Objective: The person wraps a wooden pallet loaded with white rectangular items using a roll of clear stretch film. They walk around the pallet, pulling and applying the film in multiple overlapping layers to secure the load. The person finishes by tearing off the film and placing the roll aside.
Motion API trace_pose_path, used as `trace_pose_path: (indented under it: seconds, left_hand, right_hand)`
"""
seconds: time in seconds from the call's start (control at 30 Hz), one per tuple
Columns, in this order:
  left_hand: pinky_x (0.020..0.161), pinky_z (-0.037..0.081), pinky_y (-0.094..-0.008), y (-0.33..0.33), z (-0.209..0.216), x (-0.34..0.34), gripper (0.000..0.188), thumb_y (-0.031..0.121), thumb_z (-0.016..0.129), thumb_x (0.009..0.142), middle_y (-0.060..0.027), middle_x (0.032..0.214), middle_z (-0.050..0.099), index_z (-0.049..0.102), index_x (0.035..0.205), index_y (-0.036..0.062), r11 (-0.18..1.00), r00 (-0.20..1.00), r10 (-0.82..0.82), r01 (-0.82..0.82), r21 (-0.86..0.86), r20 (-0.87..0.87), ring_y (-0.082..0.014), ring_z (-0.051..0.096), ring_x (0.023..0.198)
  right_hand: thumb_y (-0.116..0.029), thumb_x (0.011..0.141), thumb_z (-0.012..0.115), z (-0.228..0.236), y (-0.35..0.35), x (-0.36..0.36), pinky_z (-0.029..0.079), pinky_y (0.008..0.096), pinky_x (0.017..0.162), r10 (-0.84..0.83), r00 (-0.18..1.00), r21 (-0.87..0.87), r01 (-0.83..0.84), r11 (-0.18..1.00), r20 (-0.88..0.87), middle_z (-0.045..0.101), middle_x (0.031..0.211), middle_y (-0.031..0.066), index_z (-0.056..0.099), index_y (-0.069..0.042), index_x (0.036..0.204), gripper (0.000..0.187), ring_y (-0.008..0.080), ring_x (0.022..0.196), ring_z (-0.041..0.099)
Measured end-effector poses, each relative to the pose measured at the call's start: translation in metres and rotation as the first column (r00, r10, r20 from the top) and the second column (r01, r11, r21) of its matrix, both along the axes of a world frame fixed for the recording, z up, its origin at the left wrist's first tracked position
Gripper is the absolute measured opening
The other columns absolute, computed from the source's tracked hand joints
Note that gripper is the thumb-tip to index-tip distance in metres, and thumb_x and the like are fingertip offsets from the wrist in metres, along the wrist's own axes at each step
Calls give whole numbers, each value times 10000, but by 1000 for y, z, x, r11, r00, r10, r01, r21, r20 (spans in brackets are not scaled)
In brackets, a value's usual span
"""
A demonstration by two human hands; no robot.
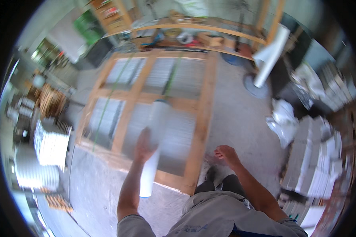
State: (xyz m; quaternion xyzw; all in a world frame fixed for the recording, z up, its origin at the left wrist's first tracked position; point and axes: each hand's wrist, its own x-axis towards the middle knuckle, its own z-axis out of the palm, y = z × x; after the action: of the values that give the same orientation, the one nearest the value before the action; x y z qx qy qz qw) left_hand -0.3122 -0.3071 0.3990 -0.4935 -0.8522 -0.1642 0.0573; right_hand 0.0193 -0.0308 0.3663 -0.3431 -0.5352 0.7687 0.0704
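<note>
My left hand [143,145] grips a long white roll [154,130] near its middle; the roll runs from about my waist forward over a wooden frame [203,114] lying on the concrete floor. Grey sheet material fills the frame's panels [174,134]. My right hand [225,153] hangs free to the right of the frame's near corner, fingers loosely curled and holding nothing. The picture is motion-blurred.
A second white roll [271,53] leans upright at the back right. Stacks of pale sheets [318,158] and crumpled white plastic [283,118] lie at the right. A cluttered wooden bench [194,37] stands beyond the frame. White stacked items [47,148] sit at the left.
</note>
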Motion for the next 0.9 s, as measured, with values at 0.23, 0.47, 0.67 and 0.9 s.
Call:
trace_pose_path:
  seconds: [0.23, 0.47, 0.67, 0.9]
  left_hand:
    - [1147, 223, -412, 0, 12, 6, 763, 476, 542, 872, -132, 1512, 285, 275, 1454, 63, 959, 975, 218, -204, -195, 48, -282, 262, 1399]
    - [1144, 228, -425, 6, 16, 23, 731, 517, 505, 885, -111, 1517, 291, 294, 1463, 123, 866, 905, 425, -411, -285, -14, -254, 277, 1400]
    - [1124, 242, -488, 13, 1, 54, 626, 451, 577, 867, -135, 1478, 341, 436, 1366, 100, 659, 664, 746, -747, -85, -50, -298, 320, 1366]
    - [1029, 340, -430, -73, -14, 159, 602, 394, 606, 870, -254, 1272, 516, 499, 1250, -60, -599, -590, 800, -777, 194, 105, -370, 471, 1200]
  right_hand:
    - [-357, 895, 600, -12, 50, -220, 475, 329, 780, 366, 927, 587, -345, 733, 88, 641, 942, 106, 588, 6, 1037, 390, 186, 857, 612]
    - [-520, 831, 599, -15, 28, -406, 442, 427, 892, 501, 865, 770, -335, 544, 22, 616, 1095, 248, 564, 50, 1136, 647, 380, 1048, 583]
    - [-546, 820, 606, -24, 27, -434, 470, 422, 841, 585, 785, 715, -527, 460, 203, 669, 970, 222, 644, 32, 1028, 615, 381, 966, 628]
    - [-466, 826, 639, -20, 31, -425, 479, 382, 770, 613, 790, 678, -468, 568, 32, 681, 887, 184, 655, 34, 987, 525, 306, 862, 655]
